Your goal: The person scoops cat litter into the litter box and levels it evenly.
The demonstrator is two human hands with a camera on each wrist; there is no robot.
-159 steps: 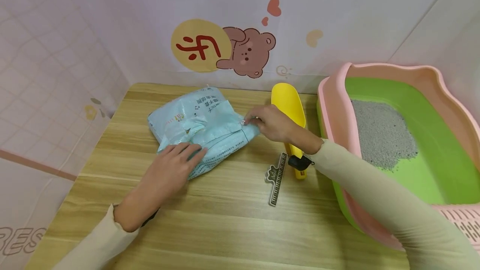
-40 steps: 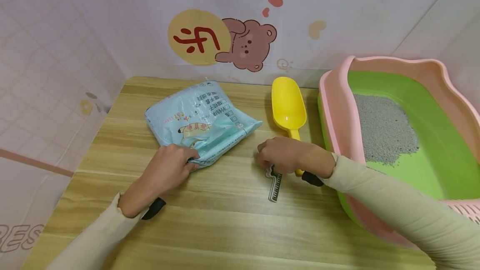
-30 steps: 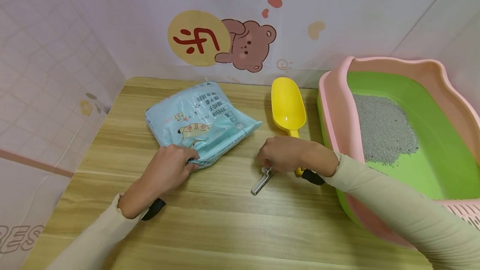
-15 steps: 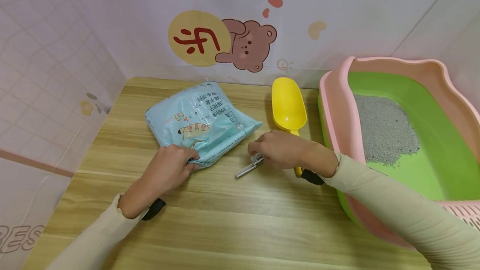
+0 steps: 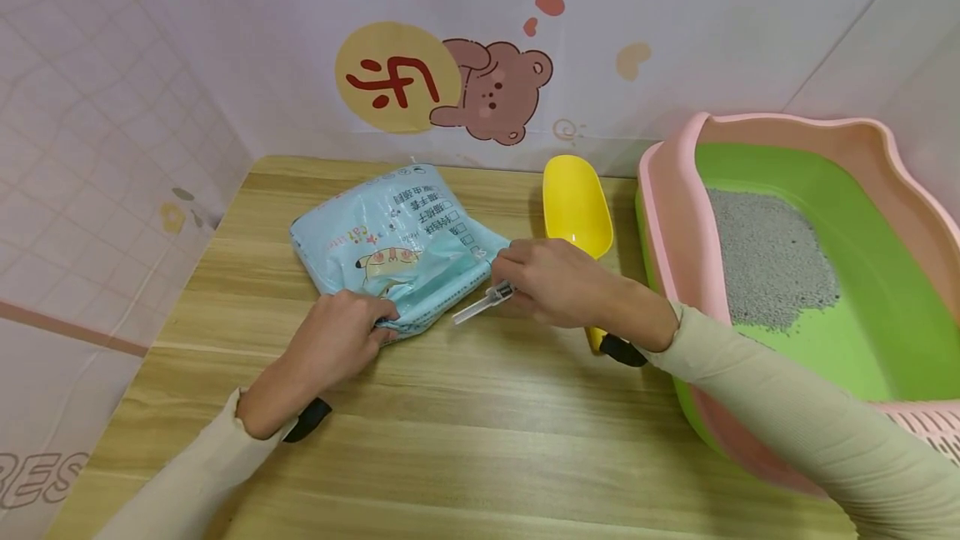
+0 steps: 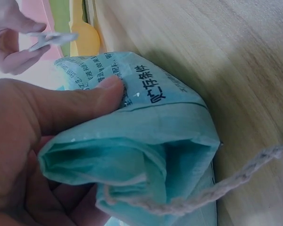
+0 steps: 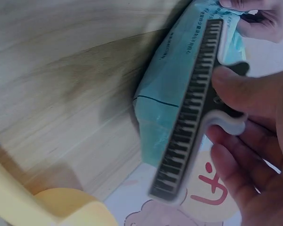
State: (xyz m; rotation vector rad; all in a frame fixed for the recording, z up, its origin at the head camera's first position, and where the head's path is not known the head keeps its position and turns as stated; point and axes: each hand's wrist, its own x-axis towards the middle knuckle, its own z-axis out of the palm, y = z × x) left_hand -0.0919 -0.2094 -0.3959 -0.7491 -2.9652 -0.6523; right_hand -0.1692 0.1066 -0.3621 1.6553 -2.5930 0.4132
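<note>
A light blue cat litter bag (image 5: 397,223) lies on the table with its near edge folded over. My left hand (image 5: 337,336) grips the near left corner of that fold; in the left wrist view the thumb presses on the rolled plastic (image 6: 132,122), and a pale cord (image 6: 212,190) hangs from it. My right hand (image 5: 558,282) pinches a bag clip (image 7: 191,113) by its dark handles, thumb on one side and fingers on the other. The clip, printed with piano keys, is held beside the right end of the fold.
A yellow scoop (image 5: 576,202) lies behind the right hand, its handle partly hidden by the wrist. To the right stands a green litter box with a pink rim (image 5: 701,223), with grey litter (image 5: 772,261) inside. A patterned wall covering (image 5: 600,15) closes off the back.
The right hand left the bag, took the clip off the table, turned it and carried it left to the bag's fold. The left hand went from resting on the bag to gripping its folded corner.
</note>
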